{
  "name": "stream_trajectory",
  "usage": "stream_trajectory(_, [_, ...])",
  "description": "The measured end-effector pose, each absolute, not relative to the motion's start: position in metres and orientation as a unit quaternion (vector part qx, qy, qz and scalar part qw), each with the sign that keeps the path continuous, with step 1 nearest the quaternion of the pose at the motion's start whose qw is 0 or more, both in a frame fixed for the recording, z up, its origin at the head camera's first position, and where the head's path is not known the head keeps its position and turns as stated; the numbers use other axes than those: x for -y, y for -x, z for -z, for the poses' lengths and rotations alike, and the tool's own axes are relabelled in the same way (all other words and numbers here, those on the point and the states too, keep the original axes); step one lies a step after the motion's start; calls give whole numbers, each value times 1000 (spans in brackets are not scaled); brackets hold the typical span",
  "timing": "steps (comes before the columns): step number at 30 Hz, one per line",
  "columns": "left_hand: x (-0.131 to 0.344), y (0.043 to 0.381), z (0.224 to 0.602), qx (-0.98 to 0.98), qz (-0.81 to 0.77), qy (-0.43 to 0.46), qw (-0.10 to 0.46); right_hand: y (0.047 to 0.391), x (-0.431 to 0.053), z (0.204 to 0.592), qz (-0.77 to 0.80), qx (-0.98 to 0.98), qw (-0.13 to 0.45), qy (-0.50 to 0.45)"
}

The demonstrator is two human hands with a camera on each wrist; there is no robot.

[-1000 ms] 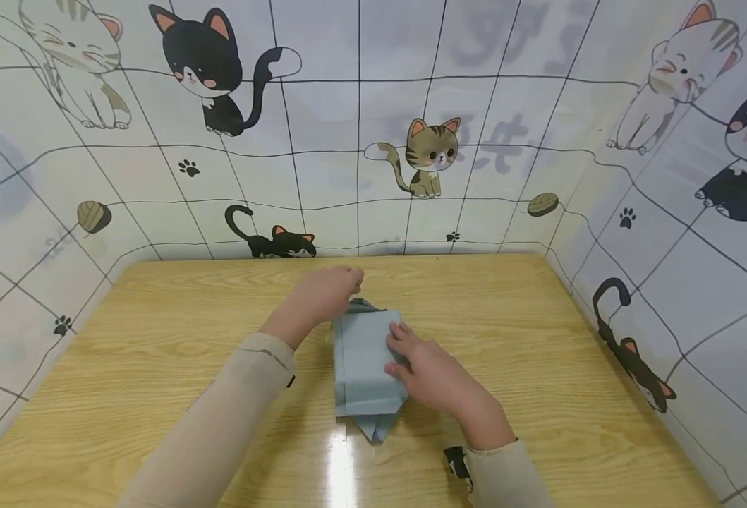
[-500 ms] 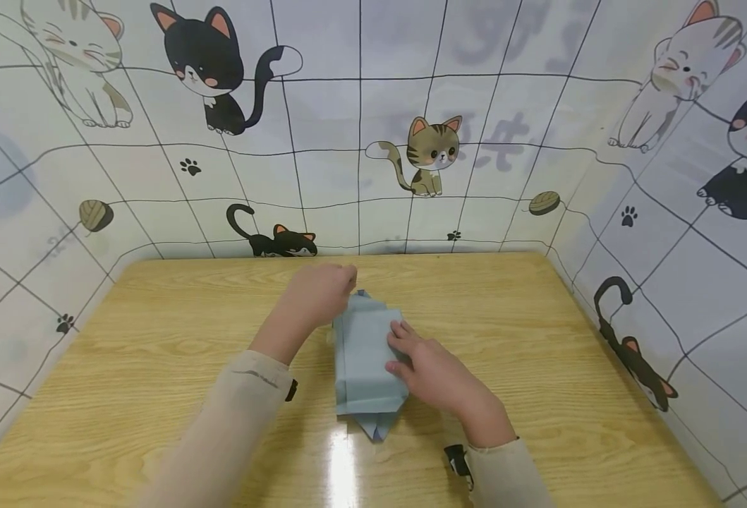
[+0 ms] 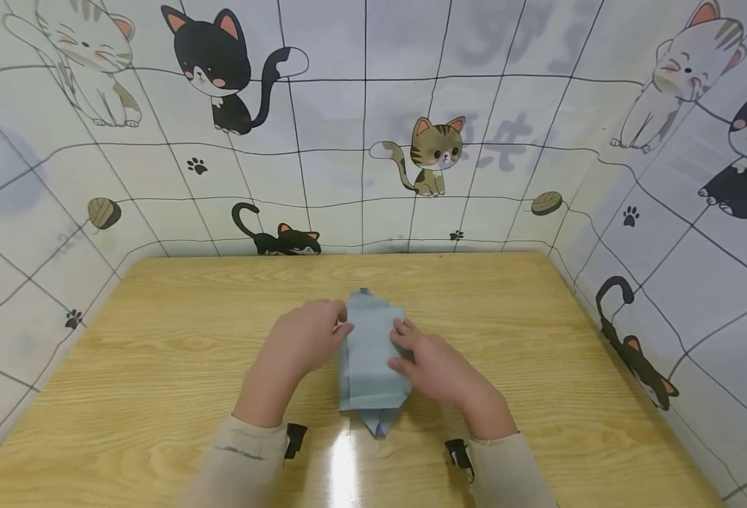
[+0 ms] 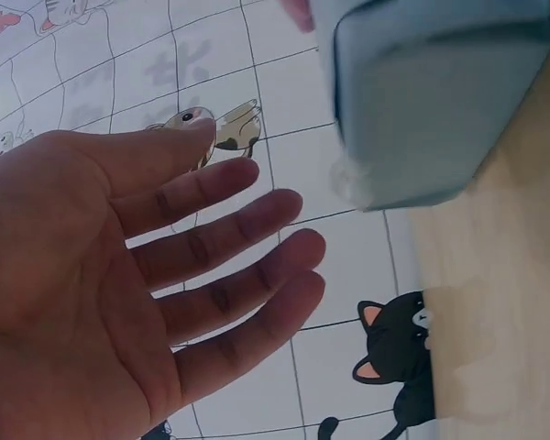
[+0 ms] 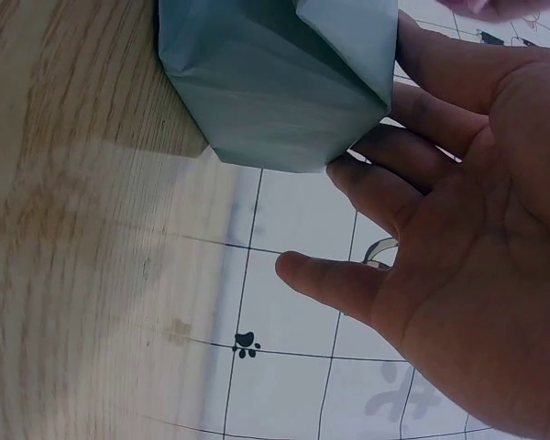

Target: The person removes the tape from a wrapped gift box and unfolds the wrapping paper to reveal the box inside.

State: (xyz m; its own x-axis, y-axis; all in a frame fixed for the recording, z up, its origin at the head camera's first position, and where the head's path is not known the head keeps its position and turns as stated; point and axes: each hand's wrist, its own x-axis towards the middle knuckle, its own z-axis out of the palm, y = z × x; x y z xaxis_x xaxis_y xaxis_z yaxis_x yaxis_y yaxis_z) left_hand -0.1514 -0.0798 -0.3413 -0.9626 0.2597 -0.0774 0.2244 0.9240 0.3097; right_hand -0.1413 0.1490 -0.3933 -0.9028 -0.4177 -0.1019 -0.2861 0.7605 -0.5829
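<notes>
A box-shaped package in light blue paper (image 3: 373,360) stands on the table, with a pointed paper flap at its far end and another at its near end. My left hand (image 3: 306,335) is beside the package's upper left edge. In the left wrist view that left hand (image 4: 156,247) has loosely extended fingers and holds nothing, apart from the blue package (image 4: 431,110). The fingers of my right hand (image 3: 443,370) rest against the package's right side. The right wrist view shows the right hand (image 5: 467,211) with extended fingertips touching the side of the package (image 5: 275,92).
The wood-grain table (image 3: 189,331) reaches back to a white wall covering (image 3: 335,176) printed with cartoon cats and grid lines. More of this covering encloses the left and right sides. A bright light reflection lies on the table in front of the package.
My left hand has left the package's far end and moved nearer, to its upper left edge. The far flap, earlier partly hidden, now lies outward in view. The right hand stays put.
</notes>
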Motion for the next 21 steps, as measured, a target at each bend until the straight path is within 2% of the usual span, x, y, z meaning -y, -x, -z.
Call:
stream_trajectory(9, [78,110,384,-970,-158,-182,25,144,-147,395,278,-932,109,202])
stream_trajectory(21, [71,104,390,-972,-117,-203,3,147,-153,393,276,-933,117,198])
